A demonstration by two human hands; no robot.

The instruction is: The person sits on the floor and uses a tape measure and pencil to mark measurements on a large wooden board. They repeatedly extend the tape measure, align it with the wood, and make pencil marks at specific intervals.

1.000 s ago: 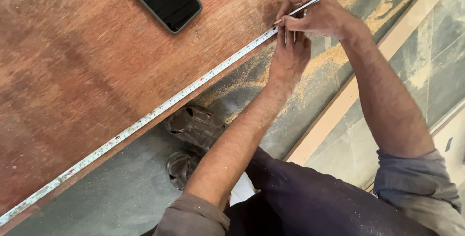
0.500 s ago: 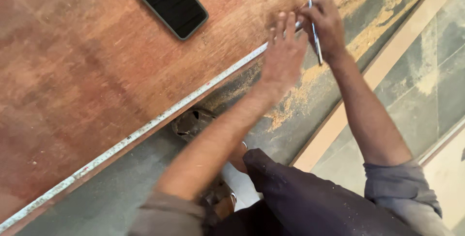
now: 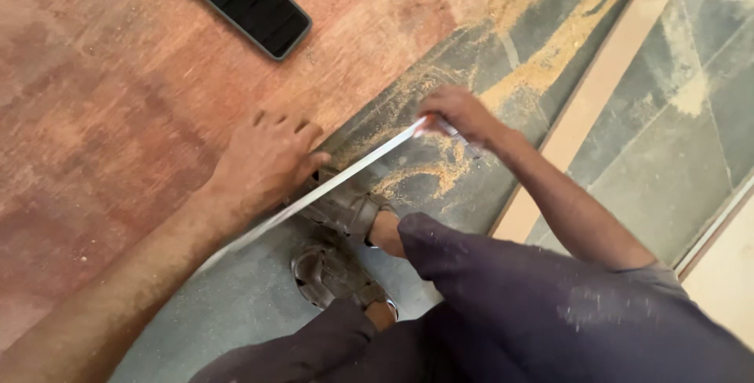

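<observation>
The right hand (image 3: pixel 455 112) pinched the end of the tape measure (image 3: pixel 345 172), a pencil seemingly tucked in the same fingers; the left hand (image 3: pixel 267 159) lay flat, fingers spread, on the plywood sheet (image 3: pixel 118 116) at its edge; the blade ran slack between them, off the board, above the sandals (image 3: pixel 338 210); judged a repositioning step, re-laying the tape came next.

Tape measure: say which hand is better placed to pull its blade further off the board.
Right. The right hand already pinches the end of the tape measure over the sawdust-strewn floor. The left hand lies flat on the plywood board, likely only steadying.
</observation>
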